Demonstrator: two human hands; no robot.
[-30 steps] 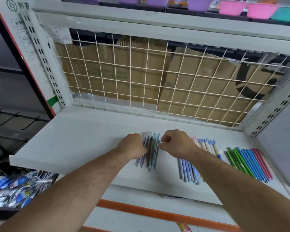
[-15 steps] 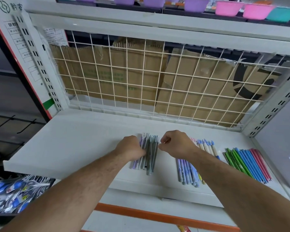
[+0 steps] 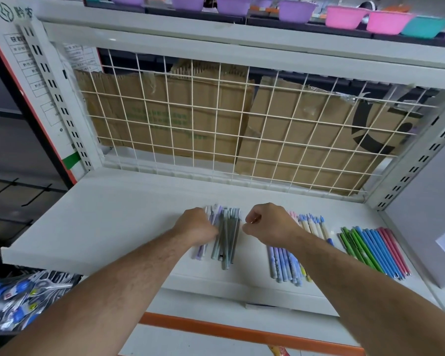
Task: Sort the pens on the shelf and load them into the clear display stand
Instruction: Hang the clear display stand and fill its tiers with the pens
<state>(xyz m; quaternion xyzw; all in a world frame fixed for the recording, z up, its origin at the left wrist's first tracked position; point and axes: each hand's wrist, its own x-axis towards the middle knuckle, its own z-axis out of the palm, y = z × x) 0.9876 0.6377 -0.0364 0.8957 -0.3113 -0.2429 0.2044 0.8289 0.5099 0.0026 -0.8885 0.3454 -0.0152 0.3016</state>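
On the white shelf (image 3: 108, 227) lie three groups of pens. My left hand (image 3: 197, 224) has its fingers curled over a bundle of grey-green and lilac pens (image 3: 226, 235) at the middle and grips them. My right hand (image 3: 266, 223) hovers just right of that bundle with fingers curled, thumb against forefinger, and nothing visible in it. Behind my right wrist lies a row of pale blue and cream pens (image 3: 285, 265). Further right sits a neat row of green, blue and pink pens (image 3: 373, 250). No clear display stand is in view.
A wire grid (image 3: 216, 124) with cardboard behind it closes the shelf's back. Slotted uprights stand at both sides, and a grey box (image 3: 429, 227) stands at the right. Coloured bowls (image 3: 344, 15) line the shelf above. Packaged goods (image 3: 18, 301) lie low left.
My right hand has drawn slightly away from the tops of the middle bundle, leaving a small gap. My left hand stays on the bundle, which looks more gathered.
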